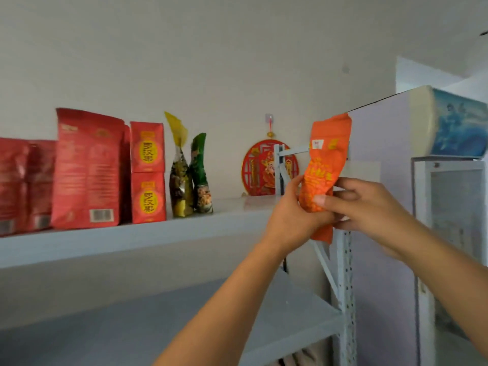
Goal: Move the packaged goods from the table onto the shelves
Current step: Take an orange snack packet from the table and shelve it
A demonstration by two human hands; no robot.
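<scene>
Being held upright in the air near the right end of the upper shelf (132,241), level with its goods: the orange pouch (328,159), soft and crinkled, top edge flopping free above the hands. Being pinched at its lower half from both sides, left hand (289,215) cupping the left edge and bottom, right hand (361,204) closing over the front with the thumb pressed flat on the printing. Not yet touching the shelf board; hanging just in front of the grey perforated upright (346,286) and the diagonal brace behind it.

Standing further left on the same shelf: the green pouch (200,173) and yellow pouch (179,175), both narrow and leaning together, then two stacked red boxes (148,173) and the large red bags (87,167).

Likely going wrong here, judging from the layout: catching the pouch's loose lower corner on the upright or brace while swinging it inward, since it is hanging very near both. Also tipping over once released, being a limp bag with a pinched, unflattened base. Nudging the two slim leaning pouches while sliding it alongside, toppling them like dominoes. Setting it too near the front lip of the shelf, letting it slump forward and drop.
</scene>
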